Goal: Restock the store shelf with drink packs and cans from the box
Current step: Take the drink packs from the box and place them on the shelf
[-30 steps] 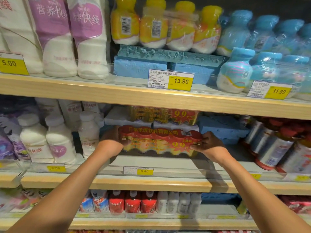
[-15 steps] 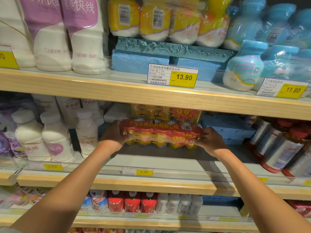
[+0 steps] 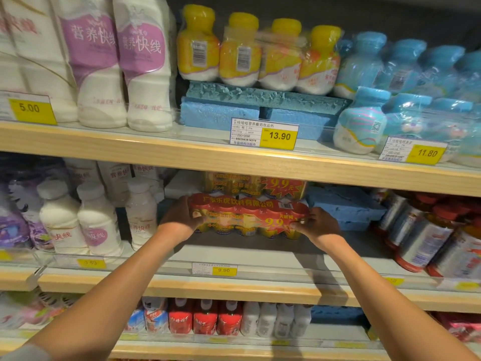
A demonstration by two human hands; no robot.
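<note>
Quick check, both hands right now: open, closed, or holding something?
Left hand: grips the left end of the red drink pack.
Right hand: grips the pack's right end.

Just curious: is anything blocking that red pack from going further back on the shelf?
Yes: a second pack sits raised just behind the red pack, with blue foam to its right, so there is likely little room behind.

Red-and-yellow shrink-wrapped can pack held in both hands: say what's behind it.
Another red-and-yellow shrink-wrapped pack, only its top showing; the held pack covers its lower part and anything deeper.
</note>
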